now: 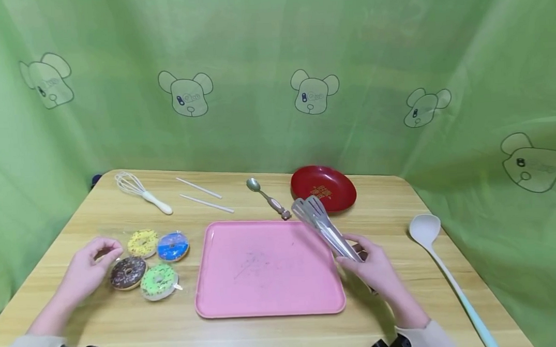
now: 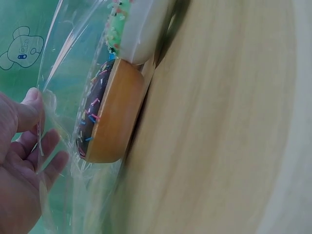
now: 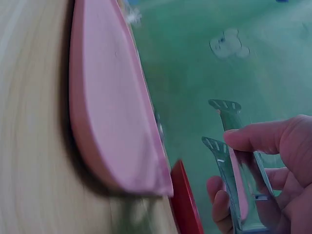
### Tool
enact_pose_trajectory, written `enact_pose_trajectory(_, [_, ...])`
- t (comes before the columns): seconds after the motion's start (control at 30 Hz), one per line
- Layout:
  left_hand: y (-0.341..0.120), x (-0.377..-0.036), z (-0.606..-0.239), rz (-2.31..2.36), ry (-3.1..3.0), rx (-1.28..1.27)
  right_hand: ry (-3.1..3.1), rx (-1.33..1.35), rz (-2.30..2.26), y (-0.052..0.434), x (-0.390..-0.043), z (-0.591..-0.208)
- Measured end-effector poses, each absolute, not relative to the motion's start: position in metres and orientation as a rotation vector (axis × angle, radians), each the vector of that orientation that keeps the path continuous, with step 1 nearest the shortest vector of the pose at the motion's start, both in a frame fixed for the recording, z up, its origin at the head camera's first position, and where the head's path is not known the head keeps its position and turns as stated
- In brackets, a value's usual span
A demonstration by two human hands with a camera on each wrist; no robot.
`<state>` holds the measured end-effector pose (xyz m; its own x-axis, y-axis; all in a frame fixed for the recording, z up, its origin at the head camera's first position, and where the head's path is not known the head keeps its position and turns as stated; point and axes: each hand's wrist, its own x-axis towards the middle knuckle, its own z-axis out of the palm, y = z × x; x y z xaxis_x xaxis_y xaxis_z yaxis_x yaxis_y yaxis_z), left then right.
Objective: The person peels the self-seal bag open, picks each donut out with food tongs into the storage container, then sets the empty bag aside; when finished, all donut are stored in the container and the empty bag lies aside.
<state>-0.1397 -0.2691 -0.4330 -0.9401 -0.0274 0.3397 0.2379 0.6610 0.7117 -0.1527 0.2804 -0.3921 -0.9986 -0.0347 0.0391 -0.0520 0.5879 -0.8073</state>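
Four sprinkled donuts lie in a clear plastic bag [image 2: 63, 63] at the table's left: yellow [image 1: 143, 242], blue [image 1: 173, 246], chocolate [image 1: 127, 272] and green [image 1: 159, 281]. My left hand [image 1: 105, 252] pinches the bag's edge beside the chocolate donut [image 2: 109, 112]; in the left wrist view the thumb and fingers of that hand [image 2: 41, 131] hold the film. A pink tray [image 1: 268, 267] lies in the middle with nothing on it. At its right edge my right hand [image 1: 356, 255] grips metal tongs [image 1: 324, 226], lifted, tips pointing away. The right wrist view shows the tongs [image 3: 234, 161] in my fingers [image 3: 273, 141] beside the tray [image 3: 107, 97].
A red plate [image 1: 323, 188] sits behind the tray, with a spoon [image 1: 267, 197] to its left. Two white sticks [image 1: 207, 203] and a whisk [image 1: 141, 191] lie at the back left. A long white ladle [image 1: 445, 269] lies along the right edge. Green cloth surrounds the table.
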Motion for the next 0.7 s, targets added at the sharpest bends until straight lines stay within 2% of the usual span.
enact_pose_trajectory(0.3, [-0.269, -0.139, -0.435, -1.157, -2.569, -0.156, -2.814, 0.224, 1.538, 0.232, -0.154, -0.399])
enact_pose_trajectory(0.7, [-0.269, -0.139, -0.436, -1.164, -2.544, -0.147, -2.935, 0.637, 1.597, 0.159, -0.15, -0.399])
